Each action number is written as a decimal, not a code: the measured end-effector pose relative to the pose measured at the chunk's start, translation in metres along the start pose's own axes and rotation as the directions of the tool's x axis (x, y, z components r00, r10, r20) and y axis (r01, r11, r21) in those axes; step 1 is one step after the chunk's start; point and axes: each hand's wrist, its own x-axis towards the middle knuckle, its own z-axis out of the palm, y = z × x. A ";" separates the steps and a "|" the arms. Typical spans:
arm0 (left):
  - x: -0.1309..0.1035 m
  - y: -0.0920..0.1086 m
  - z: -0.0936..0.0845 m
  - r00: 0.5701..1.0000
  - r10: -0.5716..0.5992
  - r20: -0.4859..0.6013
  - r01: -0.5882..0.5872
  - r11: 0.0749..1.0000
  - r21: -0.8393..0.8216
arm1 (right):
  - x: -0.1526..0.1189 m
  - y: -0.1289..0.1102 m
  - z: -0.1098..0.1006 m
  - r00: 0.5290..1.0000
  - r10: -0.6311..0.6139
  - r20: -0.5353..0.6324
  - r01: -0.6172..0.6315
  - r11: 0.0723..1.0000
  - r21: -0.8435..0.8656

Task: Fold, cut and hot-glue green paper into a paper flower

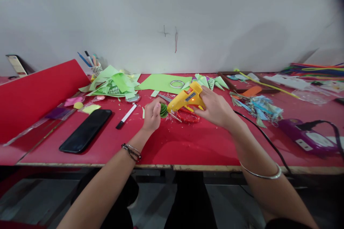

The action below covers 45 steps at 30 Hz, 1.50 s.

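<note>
My right hand is wrapped round a yellow glue gun with an orange light glowing on its side. The gun's nozzle points left and meets a small rolled green paper piece. That green piece is pinched in my left hand, whose fingers hide part of it. Below the gun lie red-handled scissors on the red tabletop, their blades partly covered. Paper scraps are scattered around them.
A black phone and a marker lie left. Green paper scraps, a green sheet, a tape roll and paper cones sit behind. At right are tassels, a purple power strip and a black cord.
</note>
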 end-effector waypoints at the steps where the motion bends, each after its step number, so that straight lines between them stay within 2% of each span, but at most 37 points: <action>1: 0.000 0.001 0.000 1.000 0.012 0.020 -0.011 1.000 -0.013 | 0.000 0.001 0.000 1.000 0.002 0.008 -0.002 1.000 -0.013; 10: 0.004 0.002 -0.001 0.991 0.019 0.132 -0.002 0.992 -0.127 | -0.001 0.001 -0.003 0.998 0.038 0.045 -0.035 0.997 -0.073; 17: 0.004 0.003 -0.001 0.985 -0.001 0.173 0.022 0.993 -0.118 | -0.002 -0.006 -0.006 0.998 0.055 -0.029 -0.057 0.996 -0.069; 28: 0.006 0.007 0.000 0.972 -0.107 0.211 0.144 0.975 -0.169 | -0.003 -0.005 -0.006 0.998 0.046 -0.048 -0.053 0.987 -0.152; 32: 0.007 0.009 0.001 0.958 -0.088 0.272 0.132 0.980 -0.148 | -0.003 -0.006 -0.006 0.998 0.048 -0.041 -0.054 0.984 -0.171; 41: 0.005 0.002 0.000 0.958 -0.027 0.287 0.068 0.989 -0.133 | -0.003 -0.005 -0.007 0.998 0.053 -0.044 -0.059 0.986 -0.158; 45: 0.004 0.002 0.000 0.971 -0.024 0.236 0.056 0.989 -0.133 | -0.003 -0.004 -0.007 0.998 0.050 -0.031 -0.054 0.986 -0.161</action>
